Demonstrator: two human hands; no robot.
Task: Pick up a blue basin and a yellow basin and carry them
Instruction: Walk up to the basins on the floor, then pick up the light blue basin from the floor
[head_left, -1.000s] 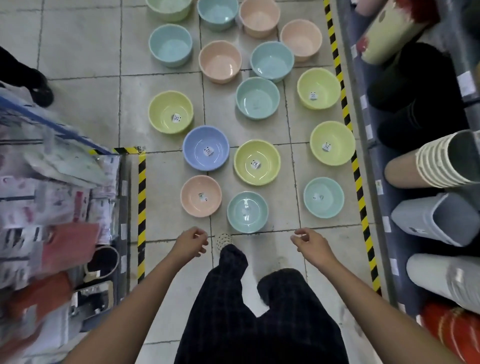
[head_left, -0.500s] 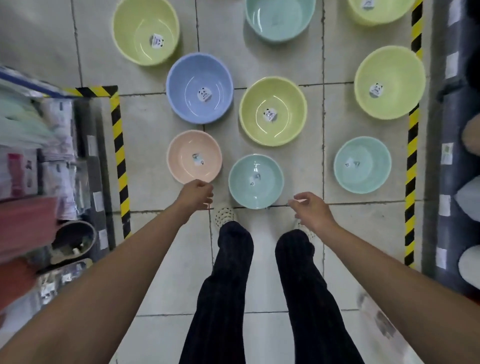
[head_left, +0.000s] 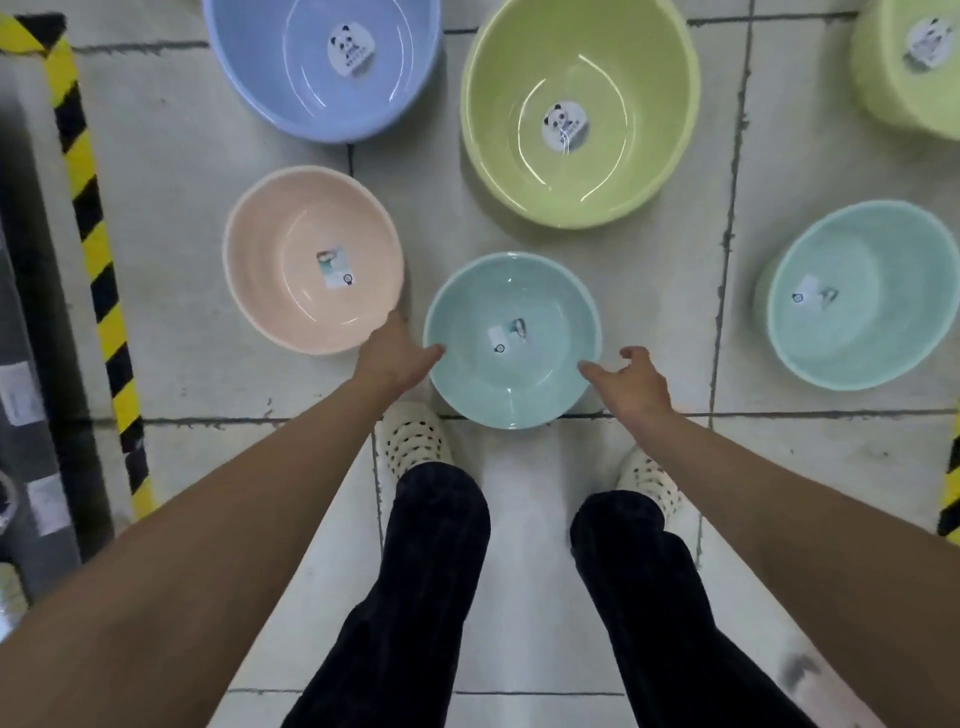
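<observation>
My left hand (head_left: 392, 353) and right hand (head_left: 631, 376), fingers spread and empty, flanked the small teal basin (head_left: 511, 340) at centre frame; the blue basin (head_left: 322, 62) sat upper left, the yellow basin (head_left: 579, 111) beside it.

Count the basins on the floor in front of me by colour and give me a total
Blue basin: 1
Yellow basin: 2
Pink basin: 1
Teal basin: 2
Total: 6
</observation>
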